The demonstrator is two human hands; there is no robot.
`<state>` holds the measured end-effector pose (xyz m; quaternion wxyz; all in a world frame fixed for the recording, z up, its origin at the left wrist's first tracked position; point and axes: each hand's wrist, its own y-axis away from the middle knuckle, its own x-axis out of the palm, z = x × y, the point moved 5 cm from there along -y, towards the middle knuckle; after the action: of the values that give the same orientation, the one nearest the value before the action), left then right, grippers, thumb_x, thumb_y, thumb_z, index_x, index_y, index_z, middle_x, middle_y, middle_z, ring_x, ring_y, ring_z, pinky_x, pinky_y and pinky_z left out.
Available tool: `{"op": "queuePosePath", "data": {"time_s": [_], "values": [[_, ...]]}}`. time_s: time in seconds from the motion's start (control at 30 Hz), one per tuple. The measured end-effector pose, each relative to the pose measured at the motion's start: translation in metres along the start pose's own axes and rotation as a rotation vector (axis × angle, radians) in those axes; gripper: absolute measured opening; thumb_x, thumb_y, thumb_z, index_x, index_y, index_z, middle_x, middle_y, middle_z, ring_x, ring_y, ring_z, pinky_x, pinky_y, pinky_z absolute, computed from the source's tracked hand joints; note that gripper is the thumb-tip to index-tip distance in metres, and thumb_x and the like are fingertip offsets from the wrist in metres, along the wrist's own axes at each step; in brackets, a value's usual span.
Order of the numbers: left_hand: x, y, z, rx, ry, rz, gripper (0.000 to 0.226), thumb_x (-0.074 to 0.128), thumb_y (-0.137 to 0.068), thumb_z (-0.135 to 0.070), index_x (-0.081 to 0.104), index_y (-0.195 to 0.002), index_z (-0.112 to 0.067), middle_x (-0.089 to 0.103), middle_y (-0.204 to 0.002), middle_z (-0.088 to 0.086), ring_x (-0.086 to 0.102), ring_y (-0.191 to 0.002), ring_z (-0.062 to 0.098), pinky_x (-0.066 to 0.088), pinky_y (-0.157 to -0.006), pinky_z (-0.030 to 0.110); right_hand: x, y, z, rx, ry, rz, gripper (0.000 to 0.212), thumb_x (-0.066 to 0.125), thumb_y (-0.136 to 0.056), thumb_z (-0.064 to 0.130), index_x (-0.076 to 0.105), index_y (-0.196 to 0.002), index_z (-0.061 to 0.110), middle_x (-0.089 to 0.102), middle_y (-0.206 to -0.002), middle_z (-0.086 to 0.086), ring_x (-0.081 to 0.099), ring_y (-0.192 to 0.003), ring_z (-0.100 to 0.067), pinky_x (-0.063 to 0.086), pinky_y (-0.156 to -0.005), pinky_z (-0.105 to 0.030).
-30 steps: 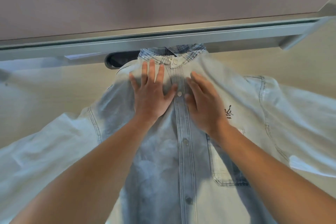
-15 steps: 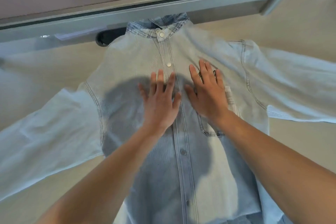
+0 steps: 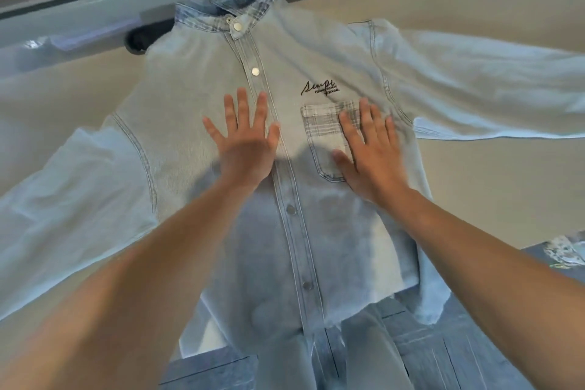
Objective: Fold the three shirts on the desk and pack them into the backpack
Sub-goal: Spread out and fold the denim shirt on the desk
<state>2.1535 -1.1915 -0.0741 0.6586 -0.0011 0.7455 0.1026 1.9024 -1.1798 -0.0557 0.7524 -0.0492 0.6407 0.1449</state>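
Denim shirt spread flat, both palms on the chest

Shirt, pale denim (image 3: 202, 95), lies face up and buttoned on the beige worktop (image 3: 493, 187), collar at the far edge, sleeves thrown out to either side. We have our left hand (image 3: 243, 142) flat on the chest just left of the button placket (image 3: 286, 199), fingers straight and spread, gripping nothing. Our right hand (image 3: 370, 155) lies equally flat and open across the plaid-topped chest pocket (image 3: 323, 142), just below the embroidered script logo (image 3: 319, 89).

We judge this as smoothing before the first fold; nothing is folded yet. No backpack in sight, and we cannot pick out the other two shirts with certainty; a patterned scrap of fabric (image 3: 566, 250) shows at the right edge.

Risks from here:
- The hem hangs off the near worktop edge over our jeans (image 3: 421, 355); a firm pull toward us could drag the whole shirt off.
- Palms pushing apart may ruck the placket or crease the pocket.
- Sleeves lie rumpled; folding them unsmoothed would bulk the bundle.
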Motion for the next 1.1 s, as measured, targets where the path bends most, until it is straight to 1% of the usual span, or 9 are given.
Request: {"op": "queuePosePath", "data": {"time_s": [0.1, 0.17, 0.27, 0.43, 0.57, 0.7, 0.87, 1.0, 1.1], "values": [[-0.007, 0.025, -0.024, -0.092, 0.131, -0.033, 0.064, 0.028, -0.106, -0.045, 0.017, -0.165, -0.025, 0.011, -0.173, 0.013, 0.005, -0.16, 0.033, 0.013, -0.116, 0.078, -0.014, 0.004, -0.003, 0.034, -0.177, 0.018, 0.077, 0.049, -0.103, 0.054, 0.02, -0.167, 0.023, 0.001, -0.175, -0.012, -0.002, -0.161, -0.027, -0.014, -0.127, -0.035], [-0.01, 0.058, -0.056, -0.052, 0.168, -0.055, 0.067, 0.033, -0.104, -0.047, 0.018, -0.165, -0.022, 0.011, -0.173, 0.012, 0.005, -0.16, 0.031, 0.011, -0.12, 0.072, -0.03, 0.015, -0.009, 0.08, -0.364, -0.036, 0.071, 0.054, -0.104, 0.038, 0.026, -0.164, 0.014, 0.014, -0.174, -0.009, 0.008, -0.16, -0.023, -0.004, -0.13, -0.034], [-0.002, 0.115, -0.109, 0.066, 0.147, -0.015, 0.067, 0.031, -0.104, -0.051, 0.015, -0.165, -0.027, 0.005, -0.174, 0.008, -0.001, -0.161, 0.028, 0.005, -0.123, 0.067, -0.036, 0.06, -0.027, 0.054, -0.279, -0.168, 0.059, 0.046, -0.106, 0.027, 0.036, -0.159, 0.005, 0.029, -0.169, -0.015, 0.02, -0.159, -0.029, 0.016, -0.129, -0.048], [0.026, 0.171, -0.132, 0.053, 0.064, 0.014, 0.067, 0.02, -0.106, -0.056, 0.011, -0.166, -0.029, 0.0, -0.174, 0.007, -0.003, -0.161, 0.028, 0.001, -0.122, 0.069, 0.0, 0.13, -0.066, 0.039, -0.066, -0.04, 0.065, 0.028, -0.109, 0.042, 0.021, -0.166, 0.012, 0.012, -0.175, -0.01, 0.009, -0.161, -0.03, 0.012, -0.129, -0.055], [0.033, 0.17, -0.13, 0.057, 0.018, -0.026, 0.068, 0.017, -0.107, -0.061, 0.004, -0.166, -0.03, -0.005, -0.175, 0.004, -0.008, -0.161, 0.025, 0.001, -0.123, 0.068, 0.006, 0.116, -0.088, -0.01, -0.038, -0.016, 0.066, 0.02, -0.11, 0.05, 0.013, -0.168, 0.018, 0.002, -0.176, -0.003, 0.0, -0.162, -0.025, 0.003, -0.13, -0.053], [0.036, 0.172, -0.129, 0.041, 0.02, -0.038, 0.069, 0.016, -0.107, -0.062, 0.0, -0.166, -0.031, -0.007, -0.174, 0.002, -0.011, -0.16, 0.024, -0.002, -0.123, 0.067, 0.003, 0.11, -0.096, -0.029, 0.025, 0.008, 0.068, 0.01, -0.109, 0.052, 0.01, -0.168, 0.018, -0.001, -0.176, -0.005, -0.002, -0.162, -0.025, 0.004, -0.13, -0.053], [0.03, 0.179, -0.141, 0.005, 0.029, -0.015, 0.067, 0.014, -0.108, -0.059, -0.002, -0.166, -0.028, -0.007, -0.174, 0.007, -0.009, -0.16, 0.028, 0.004, -0.121, 0.072, -0.008, 0.136, -0.086, -0.033, 0.028, -0.083, 0.065, 0.02, -0.112, 0.045, 0.017, -0.166, 0.01, 0.008, -0.175, -0.013, 0.005, -0.162, -0.029, 0.008, -0.13, -0.054], [0.036, 0.201, -0.152, 0.023, 0.063, -0.023, 0.067, 0.02, -0.109, -0.058, -0.003, -0.166, -0.032, -0.012, -0.174, 0.002, -0.014, -0.16, 0.025, -0.003, -0.122, 0.071, 0.006, 0.201, -0.088, -0.193, -0.021, -0.18, 0.061, 0.039, -0.112, 0.042, 0.03, -0.163, 0.009, 0.018, -0.173, -0.014, 0.015, -0.161, -0.031, 0.018, -0.127, -0.059], [0.038, 0.201, -0.151, 0.022, 0.022, -0.023, 0.069, 0.02, -0.108, -0.06, -0.005, -0.166, -0.031, -0.013, -0.174, 0.003, -0.015, -0.159, 0.026, -0.003, -0.122, 0.071, 0.011, 0.211, -0.106, -0.189, 0.003, -0.17, 0.06, 0.042, -0.111, 0.043, 0.036, -0.162, 0.011, 0.024, -0.171, -0.012, 0.023, -0.159, -0.031, 0.023, -0.124, -0.059]]}}
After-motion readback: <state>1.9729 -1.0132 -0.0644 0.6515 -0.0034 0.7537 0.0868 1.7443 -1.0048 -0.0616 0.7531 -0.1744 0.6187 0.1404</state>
